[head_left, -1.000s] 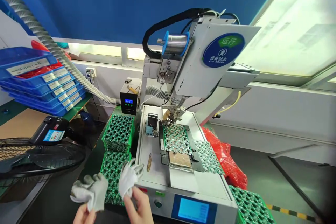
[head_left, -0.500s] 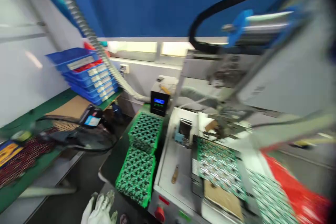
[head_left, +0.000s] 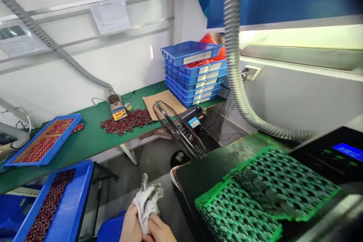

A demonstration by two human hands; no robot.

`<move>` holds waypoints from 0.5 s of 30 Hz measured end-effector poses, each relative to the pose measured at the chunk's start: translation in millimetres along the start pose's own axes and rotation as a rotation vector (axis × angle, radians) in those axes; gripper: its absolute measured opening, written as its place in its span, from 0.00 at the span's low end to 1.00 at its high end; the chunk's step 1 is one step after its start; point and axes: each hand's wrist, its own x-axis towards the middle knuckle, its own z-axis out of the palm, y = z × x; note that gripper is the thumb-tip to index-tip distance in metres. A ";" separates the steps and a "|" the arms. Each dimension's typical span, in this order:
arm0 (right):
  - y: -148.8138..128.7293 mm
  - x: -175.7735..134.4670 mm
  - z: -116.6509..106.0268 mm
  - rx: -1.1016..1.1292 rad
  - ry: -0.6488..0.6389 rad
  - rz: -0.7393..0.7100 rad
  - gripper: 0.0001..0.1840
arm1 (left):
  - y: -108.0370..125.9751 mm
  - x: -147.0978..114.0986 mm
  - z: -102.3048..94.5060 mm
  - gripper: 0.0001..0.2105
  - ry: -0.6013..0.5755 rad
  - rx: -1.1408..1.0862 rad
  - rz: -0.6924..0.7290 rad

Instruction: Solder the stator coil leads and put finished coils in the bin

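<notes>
The right hand (head_left: 161, 230) pinches a crumpled cloth glove (head_left: 145, 203) that rises above its closed fingers and hides those of the left hand (head_left: 130, 224), whose spread I cannot tell. Beyond sit hole-studded boards (head_left: 236, 207), then plastic trays (head_left: 184, 87).

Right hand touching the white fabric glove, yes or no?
Touching. The head view shows the right hand gripping the lower end of the white fabric glove, with no gap between them.
</notes>
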 end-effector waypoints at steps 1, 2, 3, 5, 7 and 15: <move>-3.2 8.0 1.1 0.004 0.001 0.002 0.09 | 5.3 9.6 -1.5 0.13 -0.014 -0.041 0.014; -7.3 16.2 1.8 0.020 0.010 0.011 0.08 | 10.5 19.8 -2.7 0.13 -0.027 -0.079 0.020; -11.8 24.8 2.3 0.041 0.021 0.026 0.08 | 15.4 30.1 -3.9 0.13 -0.042 -0.113 0.017; -20.2 42.5 3.8 0.086 0.041 0.064 0.07 | 23.8 49.4 -7.3 0.14 -0.083 -0.165 -0.008; -25.8 60.4 6.5 0.102 0.045 0.106 0.07 | 31.0 65.7 -12.9 0.15 -0.135 -0.199 -0.033; -34.0 108.3 29.7 0.062 -0.025 0.156 0.10 | 64.9 126.3 -32.8 0.18 -0.150 -0.140 0.007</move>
